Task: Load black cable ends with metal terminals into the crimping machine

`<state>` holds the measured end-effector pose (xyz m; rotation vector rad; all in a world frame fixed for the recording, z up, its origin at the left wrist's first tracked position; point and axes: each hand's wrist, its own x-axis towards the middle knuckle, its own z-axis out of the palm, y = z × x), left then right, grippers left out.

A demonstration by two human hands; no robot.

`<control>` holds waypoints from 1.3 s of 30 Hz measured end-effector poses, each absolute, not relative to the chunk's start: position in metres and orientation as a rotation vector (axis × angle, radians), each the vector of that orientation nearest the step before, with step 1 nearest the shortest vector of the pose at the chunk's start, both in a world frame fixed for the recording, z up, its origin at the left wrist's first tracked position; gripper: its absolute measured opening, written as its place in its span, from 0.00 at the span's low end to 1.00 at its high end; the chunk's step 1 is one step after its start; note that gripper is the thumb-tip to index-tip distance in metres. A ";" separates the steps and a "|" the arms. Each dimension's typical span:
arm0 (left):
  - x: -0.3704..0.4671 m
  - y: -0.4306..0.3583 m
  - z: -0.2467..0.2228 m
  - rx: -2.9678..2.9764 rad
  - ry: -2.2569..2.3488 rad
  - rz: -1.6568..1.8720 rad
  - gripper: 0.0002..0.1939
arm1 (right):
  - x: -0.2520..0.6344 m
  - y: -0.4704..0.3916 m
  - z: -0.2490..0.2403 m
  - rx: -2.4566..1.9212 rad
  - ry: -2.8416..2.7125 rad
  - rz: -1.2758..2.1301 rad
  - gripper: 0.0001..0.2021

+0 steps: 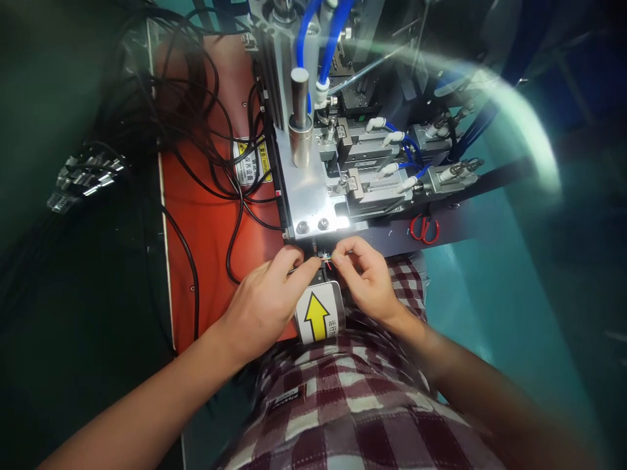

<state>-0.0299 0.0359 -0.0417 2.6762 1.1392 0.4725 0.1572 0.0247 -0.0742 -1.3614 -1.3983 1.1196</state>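
Thin coloured wires (326, 260), a red one among them, show between my fingertips just in front of the machine's metal block (311, 192). My left hand (262, 297) is closed in a pinch at their left end. From the other side, my right hand (368, 281) pinches them between thumb and forefinger. What the wires join to is too small to make out. Right below the fingertips lies a white label (336, 297) with a yellow arrow, on a part that reaches toward my checkered shirt (337, 385).
Black cables (196, 137) lie tangled across an orange-red panel (215, 254) at left. Red-handled scissors (425, 230) rest on the dark machine edge at right. Pneumatic cylinders (375, 150) with blue hoses (337, 36) stand behind. A blurred cluster of metallic connectors (88, 179) sits far left.
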 end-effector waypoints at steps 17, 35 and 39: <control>-0.030 0.035 -0.041 2.726 1.165 0.427 0.14 | 0.151 0.024 -0.060 -1.535 -1.413 1.093 0.06; -0.031 0.035 -0.044 2.675 1.160 0.453 0.15 | 0.154 0.025 -0.057 -1.503 -1.197 1.236 0.05; -0.031 0.036 -0.044 2.689 1.150 0.470 0.15 | 0.151 0.032 -0.057 -1.519 -0.999 1.499 0.07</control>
